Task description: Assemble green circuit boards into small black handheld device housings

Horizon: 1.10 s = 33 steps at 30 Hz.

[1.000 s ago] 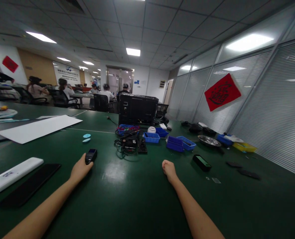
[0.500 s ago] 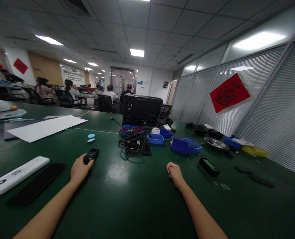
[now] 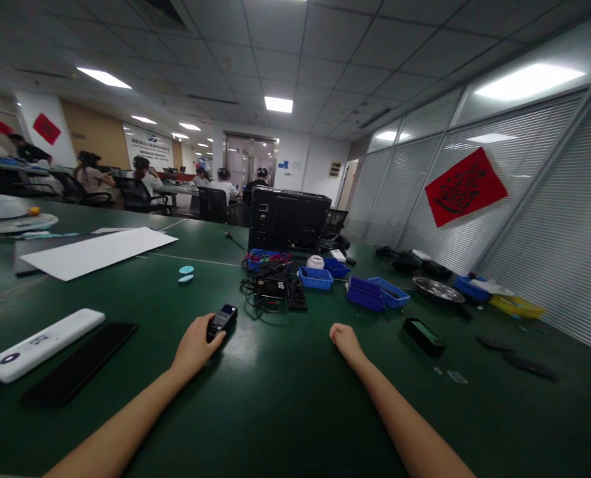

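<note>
My left hand is closed around the lower part of a black handheld device with a small screen at its far end. The device is held low over the green table, left of centre; whether it touches the surface I cannot tell. Curled into a loose fist, my right hand rests on the table right of centre, with nothing visible in it. Beyond the device lies a bundle of black cables and adapters. A black box with a green inside sits to the right of my right hand.
At left lie a white power-bank-like bar, a black slab and a white sheet. Two light-blue pieces lie farther in. A monitor's back, blue trays and a metal dish stand farther back. People sit beyond.
My left hand has moved right with the black device, toward the table's middle, and the device is turned more to the right. My right hand stays in a fist in nearly the same place.
</note>
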{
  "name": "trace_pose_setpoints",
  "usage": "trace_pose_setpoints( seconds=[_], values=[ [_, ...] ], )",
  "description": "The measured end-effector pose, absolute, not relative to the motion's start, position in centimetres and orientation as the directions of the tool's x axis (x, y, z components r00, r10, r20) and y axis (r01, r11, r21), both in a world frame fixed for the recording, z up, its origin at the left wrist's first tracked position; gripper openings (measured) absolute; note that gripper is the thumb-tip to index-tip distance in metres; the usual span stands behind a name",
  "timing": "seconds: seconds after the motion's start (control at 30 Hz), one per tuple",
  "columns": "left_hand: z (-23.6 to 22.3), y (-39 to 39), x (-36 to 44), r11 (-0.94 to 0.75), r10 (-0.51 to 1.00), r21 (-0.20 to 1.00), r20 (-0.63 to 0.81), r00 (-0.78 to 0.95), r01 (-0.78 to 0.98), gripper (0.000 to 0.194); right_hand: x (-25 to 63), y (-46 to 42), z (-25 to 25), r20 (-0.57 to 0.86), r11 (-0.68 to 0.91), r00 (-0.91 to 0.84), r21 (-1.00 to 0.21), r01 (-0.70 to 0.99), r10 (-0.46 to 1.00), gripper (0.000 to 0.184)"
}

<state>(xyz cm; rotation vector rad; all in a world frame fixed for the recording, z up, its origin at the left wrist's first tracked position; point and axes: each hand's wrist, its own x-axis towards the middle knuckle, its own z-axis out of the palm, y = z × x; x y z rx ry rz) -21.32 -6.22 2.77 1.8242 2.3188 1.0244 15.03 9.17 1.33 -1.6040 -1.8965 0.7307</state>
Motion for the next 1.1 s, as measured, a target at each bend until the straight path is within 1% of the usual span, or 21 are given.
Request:
trace_pose_setpoints(
  seconds=[0.13, 0.2, 0.27, 0.4, 0.53, 0.63, 0.7, 0.8, 0.9, 1.0, 1.03, 1.1],
  values=[
    [3.1, -6.3, -19.8, 0.033, 0.886, 0.448, 0.4, -0.233, 0.893, 0.048, 13.1, 9.2, 2.1, 0.032, 0.108, -0.115, -0.646, 0.756, 0.993, 0.018],
    [3.4, -6.5, -18.9, 0.016, 0.896, 0.415, 0.399, -0.198, 0.91, 0.048, 11.7, 8.8, 2.2, 0.053, 0.094, -0.078, -0.615, 0.783, 0.996, 0.02],
    [3.6, -6.7, -18.1, 0.003, 0.907, 0.391, 0.387, -0.168, 0.92, 0.048, 10.2, 8.2, 2.2, 0.103, 0.101, -0.052, -0.561, 0.822, 0.993, 0.022],
    [3.8, -6.9, -16.4, -0.007, 0.929, 0.392, 0.343, -0.139, 0.92, 0.049, 8.6, 7.4, 2.0, 0.138, 0.158, -0.092, -0.62, 0.769, 0.986, 0.021],
    [3.6, -6.9, -14.7, -0.01, 0.954, 0.422, 0.277, -0.118, 0.906, 0.053, 9.0, 7.2, 1.5, 0.189, 0.268, -0.19, -0.682, 0.68, 0.963, 0.021],
    [3.4, -6.6, -13.3, -0.018, 0.964, 0.433, 0.247, -0.1, 0.901, 0.052, 9.6, 7.0, 1.2, 0.216, 0.326, -0.249, -0.723, 0.61, 0.944, 0.021],
    [3.4, -6.3, -12.3, -0.017, 0.965, 0.452, 0.241, -0.104, 0.892, 0.047, 9.7, 6.8, 1.1, 0.221, 0.334, -0.259, -0.748, 0.574, 0.94, 0.02],
    [3.4, -5.6, -11.3, -0.024, 0.955, 0.515, 0.265, -0.132, 0.857, 0.04, 9.6, 6.5, 1.2, 0.217, 0.327, -0.258, -0.775, 0.541, 0.941, 0.019],
    [3.2, -4.8, -10.7, -0.052, 0.942, 0.567, 0.301, -0.148, 0.822, 0.041, 8.9, 5.7, 1.5, 0.239, 0.328, -0.236, -0.799, 0.503, 0.942, 0.02],
    [2.7, -4.0, -10.5, -0.133, 0.947, 0.552, 0.317, -0.059, 0.823, 0.049, 7.7, 4.3, 1.9, 0.271, 0.343, -0.214, -0.811, 0.475, 0.938, 0.024],
    [2.6, -3.8, -10.4, -0.165, 0.95, 0.535, 0.312, -0.012, 0.828, 0.053, 7.2, 3.8, 2.1, 0.289, 0.361, -0.22, -0.804, 0.472, 0.932, 0.029],
    [2.4, -3.6, -10.2, -0.231, 0.953, 0.494, 0.289, 0.092, 0.838, 0.059, 6.3, 2.7, 2.3, 0.333, 0.412, -0.243, -0.746, 0.523, 0.911, 0.043]
  ],
)
